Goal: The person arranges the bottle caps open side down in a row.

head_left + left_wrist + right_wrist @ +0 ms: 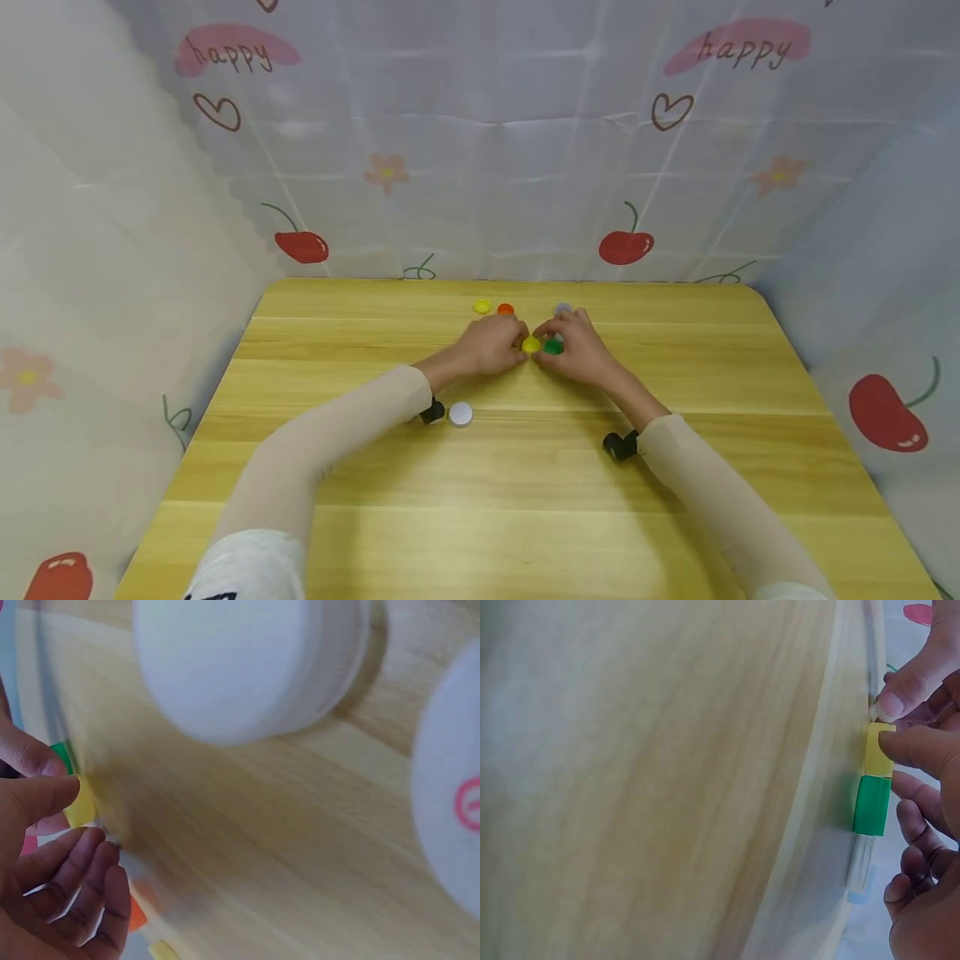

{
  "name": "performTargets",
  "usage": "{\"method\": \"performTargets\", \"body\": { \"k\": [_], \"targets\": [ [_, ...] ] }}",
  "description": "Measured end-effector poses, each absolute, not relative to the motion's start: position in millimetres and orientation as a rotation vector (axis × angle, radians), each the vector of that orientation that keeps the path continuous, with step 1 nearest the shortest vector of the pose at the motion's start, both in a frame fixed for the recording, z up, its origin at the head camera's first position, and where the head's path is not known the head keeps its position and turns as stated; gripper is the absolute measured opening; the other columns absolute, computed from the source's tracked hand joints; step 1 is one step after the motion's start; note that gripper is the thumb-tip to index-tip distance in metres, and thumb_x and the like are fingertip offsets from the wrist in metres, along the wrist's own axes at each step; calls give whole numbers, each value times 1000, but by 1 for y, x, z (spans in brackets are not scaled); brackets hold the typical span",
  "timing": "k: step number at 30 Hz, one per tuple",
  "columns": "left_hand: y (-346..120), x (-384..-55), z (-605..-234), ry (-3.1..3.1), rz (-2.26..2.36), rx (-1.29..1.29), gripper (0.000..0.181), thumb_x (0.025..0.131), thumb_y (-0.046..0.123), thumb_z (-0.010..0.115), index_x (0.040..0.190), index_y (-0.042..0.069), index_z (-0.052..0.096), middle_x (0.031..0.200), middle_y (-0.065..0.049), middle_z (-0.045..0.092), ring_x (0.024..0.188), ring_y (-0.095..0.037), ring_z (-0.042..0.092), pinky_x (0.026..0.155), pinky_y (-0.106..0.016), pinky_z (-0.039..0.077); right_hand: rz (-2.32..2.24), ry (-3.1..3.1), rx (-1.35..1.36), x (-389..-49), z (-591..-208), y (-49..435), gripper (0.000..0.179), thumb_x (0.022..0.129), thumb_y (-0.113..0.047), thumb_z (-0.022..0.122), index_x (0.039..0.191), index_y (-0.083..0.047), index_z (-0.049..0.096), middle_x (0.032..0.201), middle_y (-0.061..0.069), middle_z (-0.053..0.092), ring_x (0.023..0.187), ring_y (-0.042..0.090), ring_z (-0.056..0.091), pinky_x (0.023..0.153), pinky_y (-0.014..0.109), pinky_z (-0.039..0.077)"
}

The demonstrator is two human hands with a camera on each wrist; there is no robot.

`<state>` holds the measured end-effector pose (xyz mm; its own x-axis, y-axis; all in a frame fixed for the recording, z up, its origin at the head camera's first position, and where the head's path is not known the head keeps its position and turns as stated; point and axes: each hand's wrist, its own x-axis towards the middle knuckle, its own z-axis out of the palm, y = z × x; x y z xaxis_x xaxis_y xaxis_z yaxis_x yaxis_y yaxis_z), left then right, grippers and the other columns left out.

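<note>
A yellow bottle cap (531,344) stands between both hands near the far side of the table. My left hand (491,343) touches it from the left, thumb and forefinger at either side of its edge. From the right, my right hand (576,348) pinches the same cap, its thumb on the cap's front in the right wrist view. Beside it, within the curve of my right hand, sits a green cap (872,805). A ribbed whitish cap (861,862) follows the green one. Behind my left hand lie an orange cap (506,309) and another yellow cap (482,307).
A round white lid-like piece (461,414) lies on the wooden table (480,500) near my left wrist. In the left wrist view, another white round piece (450,772) bears a pink-red mark. A printed curtain (480,192) hangs behind the table.
</note>
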<state>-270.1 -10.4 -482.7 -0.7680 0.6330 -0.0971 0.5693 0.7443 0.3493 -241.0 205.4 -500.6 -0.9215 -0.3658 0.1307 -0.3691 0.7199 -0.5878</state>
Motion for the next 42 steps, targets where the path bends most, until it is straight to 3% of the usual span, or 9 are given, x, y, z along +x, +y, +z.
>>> {"method": "performTargets", "body": {
  "k": [13, 24, 34, 42],
  "targets": [
    [-15, -274, -487, 2780, 463, 1014, 19, 101, 32, 77, 114, 17, 77, 97, 3, 68, 81, -12, 60, 65, -27, 48, 1006, -2900, 646, -245, -503, 202, 31, 90, -23, 89, 115, -7, 80, 108, 13, 67, 98, 29, 45, 81, 37, 36],
    [-32, -270, -490, 2740, 615, 1059, 31, 100, 36, 78, 124, 17, 77, 108, 4, 75, 96, -10, 69, 84, -32, 59, 1009, -2885, 712, -239, -500, 199, 29, 89, -25, 89, 113, -11, 81, 102, 11, 65, 98, 25, 42, 81, 37, 36],
    [-62, -224, -477, 2700, 889, 1159, 31, 99, 34, 81, 125, 19, 76, 107, 7, 72, 96, -8, 68, 84, -24, 57, 1208, -2729, 850, -201, -481, 196, 27, 86, -23, 92, 109, -19, 79, 105, 12, 69, 104, 36, 52, 91, 50, 45],
    [-73, -182, -471, 2634, 1197, 1132, 27, 97, 30, 83, 120, 18, 76, 101, 7, 71, 90, -7, 64, 78, -26, 58, 1274, -2601, 954, -172, -470, 191, 31, 82, -18, 93, 108, -25, 77, 100, 9, 65, 100, 31, 53, 84, 36, 41]
  ]
}}
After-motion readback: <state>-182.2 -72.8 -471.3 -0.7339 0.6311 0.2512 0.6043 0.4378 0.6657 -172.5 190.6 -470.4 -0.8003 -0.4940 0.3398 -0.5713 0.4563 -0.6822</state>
